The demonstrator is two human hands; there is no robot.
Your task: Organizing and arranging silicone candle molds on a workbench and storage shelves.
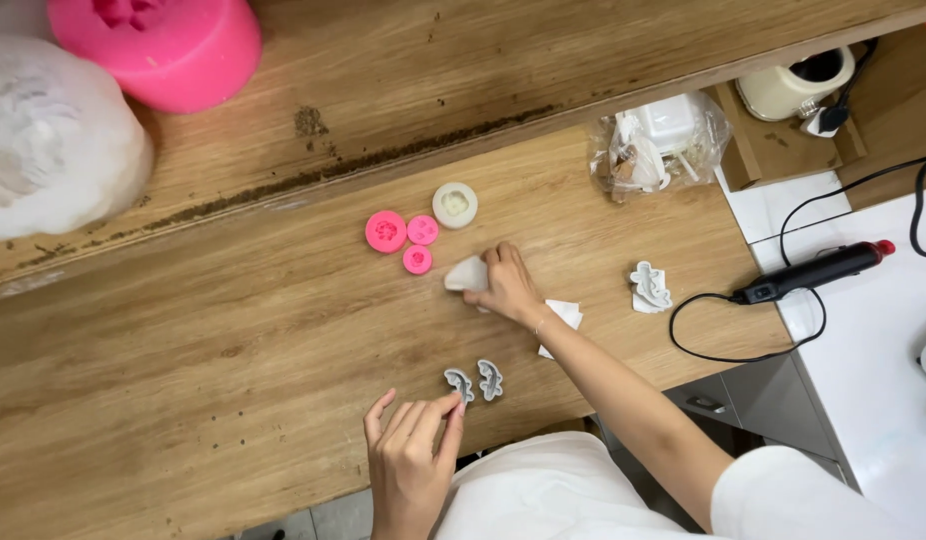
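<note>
Two hands working small moulds on the wooden table (233, 330)

Your right hand (508, 285) is pinching a white cloth (467, 273); your left hand (411, 460), fingers pressed together, is touching a small grey mould (460, 383).

One head cam only, looking steeply down from above the person's lap onto a wooden worktable (233, 330). Mid-range view: raised shelf (403, 70) at frame top, white counter (873, 350) at right edge.
</note>
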